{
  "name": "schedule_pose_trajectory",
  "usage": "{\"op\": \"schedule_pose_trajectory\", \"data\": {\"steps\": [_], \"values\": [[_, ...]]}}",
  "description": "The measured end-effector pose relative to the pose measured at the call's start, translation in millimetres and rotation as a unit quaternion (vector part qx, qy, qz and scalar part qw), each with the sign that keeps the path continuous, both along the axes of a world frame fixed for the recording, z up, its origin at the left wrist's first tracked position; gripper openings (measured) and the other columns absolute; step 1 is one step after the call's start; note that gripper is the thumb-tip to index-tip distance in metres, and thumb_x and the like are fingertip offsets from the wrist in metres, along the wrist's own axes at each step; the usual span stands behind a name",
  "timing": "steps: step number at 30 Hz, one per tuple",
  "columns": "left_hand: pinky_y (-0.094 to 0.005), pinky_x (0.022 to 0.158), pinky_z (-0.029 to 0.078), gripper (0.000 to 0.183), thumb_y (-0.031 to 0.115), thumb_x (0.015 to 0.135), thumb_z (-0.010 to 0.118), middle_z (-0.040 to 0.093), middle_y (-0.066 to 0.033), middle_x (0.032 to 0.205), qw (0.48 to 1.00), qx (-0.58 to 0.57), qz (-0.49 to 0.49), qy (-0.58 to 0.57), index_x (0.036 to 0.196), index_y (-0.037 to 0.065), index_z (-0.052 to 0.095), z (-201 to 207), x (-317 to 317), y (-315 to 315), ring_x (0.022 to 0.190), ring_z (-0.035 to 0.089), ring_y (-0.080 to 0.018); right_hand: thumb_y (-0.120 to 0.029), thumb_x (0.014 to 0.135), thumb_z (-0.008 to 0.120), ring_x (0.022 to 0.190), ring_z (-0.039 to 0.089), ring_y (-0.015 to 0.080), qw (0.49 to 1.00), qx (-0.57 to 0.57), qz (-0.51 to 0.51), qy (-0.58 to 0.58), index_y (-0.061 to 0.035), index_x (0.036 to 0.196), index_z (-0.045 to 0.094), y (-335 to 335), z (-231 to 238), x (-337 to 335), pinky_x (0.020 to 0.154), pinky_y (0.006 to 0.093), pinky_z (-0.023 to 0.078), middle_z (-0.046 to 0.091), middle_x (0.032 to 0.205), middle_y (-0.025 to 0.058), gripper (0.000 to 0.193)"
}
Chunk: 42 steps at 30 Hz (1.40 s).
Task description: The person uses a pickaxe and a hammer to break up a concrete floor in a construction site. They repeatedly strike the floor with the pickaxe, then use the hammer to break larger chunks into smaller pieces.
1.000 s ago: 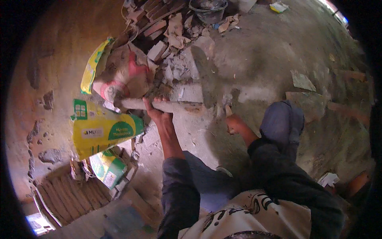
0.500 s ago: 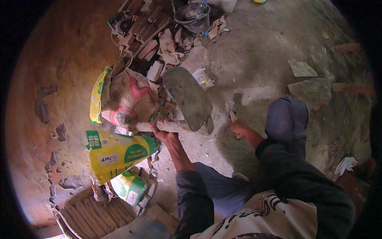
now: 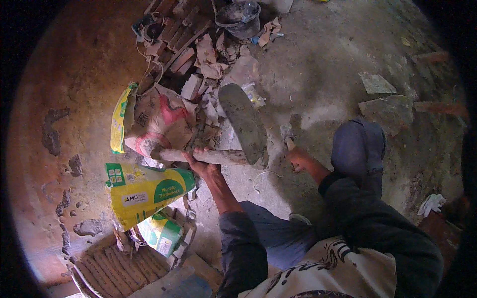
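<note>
My left hand (image 3: 205, 163) is closed around the pale, thick handle of a hoe (image 3: 242, 121). Its wide grey blade, caked with dirt or mortar, stands tilted at the handle's right end, off to the right of my fist. Farther right, my right hand (image 3: 301, 159) grips the light handle of a small tool, apparently a trowel (image 3: 289, 142). That tool's greyish blade points away from me, low over the concrete floor (image 3: 318, 74) or against it; I cannot tell which. A crumpled paper sack (image 3: 161, 116) with red print lies just beyond the handle's left end.
Yellow-and-green bags (image 3: 149, 191) lie along the stained wall (image 3: 74, 124) at left. Broken bricks and rubble (image 3: 191, 87) spread ahead, near a dark bucket (image 3: 238, 22). Stacked tiles or slats (image 3: 121, 263) sit at lower left. Flat slabs (image 3: 387, 109) rest at right.
The hoe's blade has turned more edge-on and shows narrower, its top swinging right. More of the handle shows beside my left hand. My right hand has barely moved.
</note>
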<state>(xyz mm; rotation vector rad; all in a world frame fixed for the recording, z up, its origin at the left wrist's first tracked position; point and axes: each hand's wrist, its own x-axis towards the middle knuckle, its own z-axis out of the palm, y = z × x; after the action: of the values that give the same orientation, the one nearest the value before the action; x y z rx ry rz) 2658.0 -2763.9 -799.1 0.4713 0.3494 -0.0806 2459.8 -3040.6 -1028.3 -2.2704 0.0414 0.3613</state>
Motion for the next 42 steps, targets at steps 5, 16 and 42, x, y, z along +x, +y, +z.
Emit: {"op": "schedule_pose_trajectory", "data": {"steps": [5, 16, 42], "values": [[-0.0378, 0.062, 0.051, 0.042, 0.048, 0.091, 0.071, 0.052, -0.0040, 0.067, 0.995, 0.053, -0.067, 0.050, 0.096, 0.010, 0.053, -5.2, -5.7, -9.1, 0.063, 0.054, -0.0197, -0.024, 0.056, 0.084, 0.065, 0.068, 0.0365, 0.987, -0.125, 0.097, -0.015, -0.0056, 0.071, 0.069, 0.1, -10.1, -0.6, 0.059, 0.0471, 0.054, 0.066, 0.069, 0.0188, 0.028], [-0.0417, 0.066, 0.050, 0.043, 0.050, 0.097, 0.062, 0.053, -0.0058, 0.068, 0.993, 0.046, -0.070, 0.088, 0.092, 0.008, 0.051, -21.5, -4.7, -7.2, 0.063, 0.053, -0.0230, -0.032, 0.057, 0.087, 0.070, 0.068, 0.0338, 0.973, 0.202, -0.069, 0.085, -0.0082, 0.081, 0.068, -1.7, -101.4, 4.8, 0.062, 0.0470, 0.052, 0.069, 0.079, 0.0137, 0.039], [-0.0423, 0.068, 0.051, 0.050, 0.058, 0.097, 0.055, 0.051, -0.0087, 0.070, 0.976, 0.062, -0.072, 0.195, 0.104, 0.008, 0.052, -49.0, 0.6, 14.1, 0.065, 0.052, -0.0253, -0.021, 0.067, 0.078, 0.071, 0.068, 0.0360, 0.975, 0.181, -0.127, 0.031, -0.0048, 0.081, 0.067, -3.8, -49.2, -5.6, 0.060, 0.0481, 0.052, 0.069, 0.080, 0.0173, 0.024]]}}
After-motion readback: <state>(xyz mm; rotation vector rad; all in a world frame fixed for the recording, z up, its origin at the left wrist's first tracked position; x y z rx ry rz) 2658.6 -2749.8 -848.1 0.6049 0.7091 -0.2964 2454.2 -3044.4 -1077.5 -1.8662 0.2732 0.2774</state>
